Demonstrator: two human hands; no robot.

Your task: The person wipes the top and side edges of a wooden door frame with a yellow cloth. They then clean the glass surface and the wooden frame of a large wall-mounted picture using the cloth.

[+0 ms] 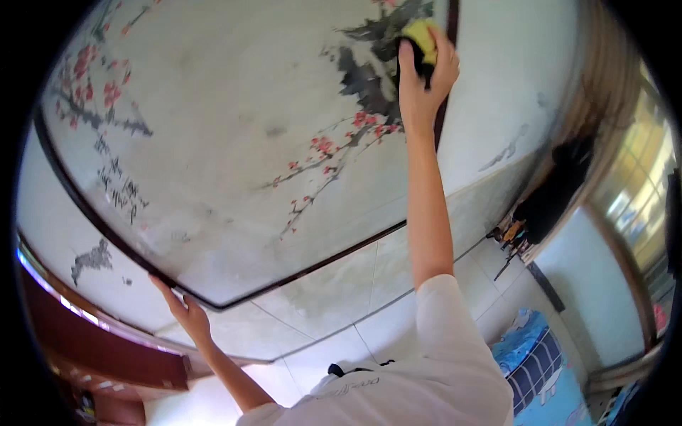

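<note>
A large framed painting [234, 184] with a pale ground, dark rocks and red blossoms fills much of the view, bordered by a thin dark frame. At its upper right, my right hand [430, 74] is closed round a yellow-and-black sponge [420, 39], held against the painted surface close to the frame's right edge. Down at the lower left corner, my left hand [186, 312] touches the outer edge of the frame with its fingers stretched out and thumb apart. Nothing shows within the left hand, though some fingers are partly hidden.
Pale wall tiles [334, 284] run below the frame. A reddish-brown wooden piece of furniture [106, 334] stands at lower left. To the right are a dark hanging item [558, 184], small objects [510, 234] at the wall, and blue patterned fabric [540, 369]. A window [639, 170] lies beyond.
</note>
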